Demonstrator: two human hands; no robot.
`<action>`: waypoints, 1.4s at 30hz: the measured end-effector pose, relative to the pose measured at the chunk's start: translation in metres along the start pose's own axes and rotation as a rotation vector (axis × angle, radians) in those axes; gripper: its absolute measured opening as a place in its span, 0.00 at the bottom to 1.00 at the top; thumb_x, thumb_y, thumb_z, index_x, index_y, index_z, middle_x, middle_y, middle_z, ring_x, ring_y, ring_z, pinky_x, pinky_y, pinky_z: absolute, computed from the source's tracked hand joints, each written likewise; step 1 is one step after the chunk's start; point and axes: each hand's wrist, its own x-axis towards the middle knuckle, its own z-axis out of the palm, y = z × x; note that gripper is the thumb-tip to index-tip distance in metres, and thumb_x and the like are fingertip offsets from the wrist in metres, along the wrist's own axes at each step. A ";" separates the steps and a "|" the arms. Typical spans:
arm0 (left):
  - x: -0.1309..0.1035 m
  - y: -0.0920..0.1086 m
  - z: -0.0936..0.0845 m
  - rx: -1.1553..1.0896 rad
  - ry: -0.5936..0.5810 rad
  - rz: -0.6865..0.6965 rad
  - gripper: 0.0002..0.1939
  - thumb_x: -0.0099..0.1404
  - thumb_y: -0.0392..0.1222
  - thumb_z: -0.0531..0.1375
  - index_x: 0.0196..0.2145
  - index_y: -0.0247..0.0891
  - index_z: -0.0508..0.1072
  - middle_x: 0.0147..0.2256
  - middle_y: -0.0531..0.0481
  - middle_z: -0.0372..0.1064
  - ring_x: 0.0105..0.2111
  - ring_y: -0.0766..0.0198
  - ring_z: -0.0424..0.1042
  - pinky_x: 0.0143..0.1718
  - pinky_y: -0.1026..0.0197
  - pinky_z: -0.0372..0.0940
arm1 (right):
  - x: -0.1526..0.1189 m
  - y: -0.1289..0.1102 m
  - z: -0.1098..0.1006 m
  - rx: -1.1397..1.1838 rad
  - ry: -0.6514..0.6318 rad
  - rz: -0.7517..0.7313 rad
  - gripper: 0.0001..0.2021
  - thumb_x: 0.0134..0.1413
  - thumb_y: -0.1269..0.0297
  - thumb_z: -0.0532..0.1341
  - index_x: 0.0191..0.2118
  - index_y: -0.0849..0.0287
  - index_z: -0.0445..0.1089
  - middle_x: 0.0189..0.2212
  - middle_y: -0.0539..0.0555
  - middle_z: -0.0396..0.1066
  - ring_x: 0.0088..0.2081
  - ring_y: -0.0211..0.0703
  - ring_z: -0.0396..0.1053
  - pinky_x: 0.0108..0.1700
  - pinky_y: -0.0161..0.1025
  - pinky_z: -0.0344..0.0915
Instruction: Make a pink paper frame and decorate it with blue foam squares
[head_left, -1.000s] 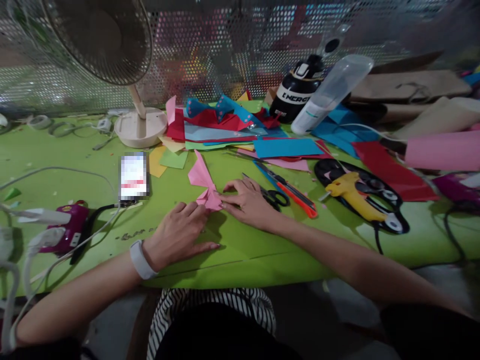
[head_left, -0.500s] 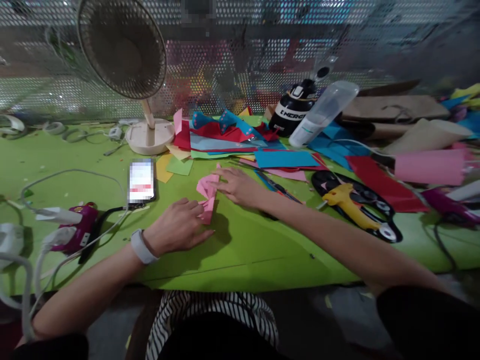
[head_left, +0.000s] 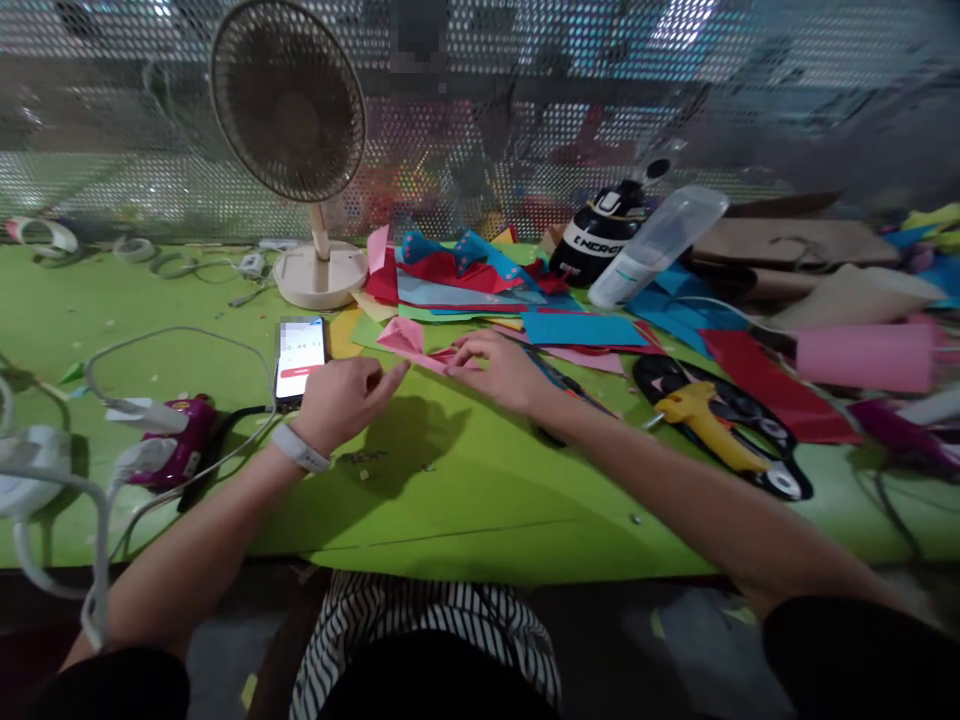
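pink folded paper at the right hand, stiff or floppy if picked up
The pink folded paper is probably light, looking like thin sheet. Its raised folds may hold some shape, but would likely crush if squeezed.

The pink paper (head_left: pixel 403 338) was creased and folded, its broad, flared end toward the left and its narrower part running rightward into the right hand (head_left: pixel 504 372), over the green surface (head_left: pixel 480 490).

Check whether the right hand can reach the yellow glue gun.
Probably yes: nothing lies over the yellow glue gun, beside the right forearm, though the right hand holds the folded pink paper and would likely need to release it.
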 end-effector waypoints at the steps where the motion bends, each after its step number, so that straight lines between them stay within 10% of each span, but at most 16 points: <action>1: 0.001 -0.002 0.004 -0.165 -0.101 -0.061 0.26 0.69 0.57 0.51 0.22 0.36 0.70 0.21 0.49 0.67 0.21 0.65 0.65 0.24 0.62 0.57 | -0.006 -0.006 0.004 0.054 -0.010 0.062 0.07 0.51 0.61 0.65 0.27 0.58 0.73 0.41 0.58 0.73 0.43 0.48 0.70 0.45 0.47 0.66; 6: 0.003 -0.007 0.031 -1.039 -0.310 -0.293 0.15 0.62 0.52 0.62 0.33 0.35 0.73 0.31 0.49 0.75 0.32 0.65 0.74 0.37 0.61 0.68 | -0.034 -0.030 0.024 0.189 -0.061 0.097 0.09 0.53 0.59 0.64 0.27 0.59 0.72 0.42 0.57 0.72 0.42 0.46 0.71 0.46 0.49 0.69; 11: 0.004 -0.009 0.030 -1.232 -0.370 -0.487 0.10 0.61 0.44 0.64 0.35 0.34 0.73 0.33 0.48 0.76 0.30 0.69 0.73 0.36 0.62 0.70 | -0.054 -0.019 0.015 0.042 0.065 -0.241 0.10 0.59 0.68 0.58 0.45 0.55 0.73 0.52 0.59 0.66 0.54 0.51 0.65 0.54 0.55 0.65; 21: 0.005 -0.011 0.045 -1.012 -0.437 -0.265 0.08 0.66 0.38 0.59 0.42 0.35 0.68 0.35 0.44 0.77 0.28 0.66 0.76 0.32 0.58 0.73 | -0.067 0.014 0.022 -0.333 -0.135 -0.884 0.20 0.63 0.75 0.52 0.59 0.56 0.65 0.58 0.58 0.66 0.63 0.43 0.59 0.61 0.49 0.61; 29: 0.009 -0.009 0.046 -0.928 -0.498 -0.246 0.17 0.68 0.37 0.57 0.53 0.35 0.61 0.38 0.41 0.77 0.31 0.62 0.77 0.32 0.56 0.72 | -0.071 0.012 0.027 -0.388 -0.032 -0.541 0.24 0.60 0.66 0.56 0.61 0.67 0.62 0.58 0.65 0.66 0.59 0.55 0.64 0.62 0.58 0.58; 33: 0.008 -0.006 0.043 -0.496 -0.350 -0.223 0.24 0.64 0.42 0.61 0.54 0.32 0.60 0.28 0.47 0.75 0.24 0.63 0.74 0.25 0.60 0.68 | -0.072 0.017 0.033 -0.398 -0.094 -0.562 0.19 0.63 0.70 0.52 0.56 0.67 0.68 0.54 0.63 0.70 0.55 0.53 0.69 0.58 0.54 0.64; 37: 0.000 0.000 0.038 -0.017 -0.015 0.044 0.25 0.63 0.44 0.62 0.54 0.31 0.63 0.38 0.41 0.75 0.34 0.58 0.76 0.32 0.55 0.71 | -0.074 0.015 0.033 -0.501 -0.048 -0.499 0.17 0.61 0.75 0.51 0.51 0.67 0.73 0.50 0.64 0.74 0.51 0.54 0.71 0.55 0.56 0.65; 42: -0.010 0.006 0.043 0.008 -0.186 0.408 0.14 0.71 0.43 0.52 0.49 0.37 0.73 0.51 0.43 0.73 0.50 0.58 0.72 0.51 0.52 0.68 | -0.075 0.012 0.027 -0.543 -0.036 -0.473 0.17 0.62 0.69 0.53 0.50 0.70 0.73 0.49 0.67 0.74 0.50 0.56 0.71 0.54 0.56 0.65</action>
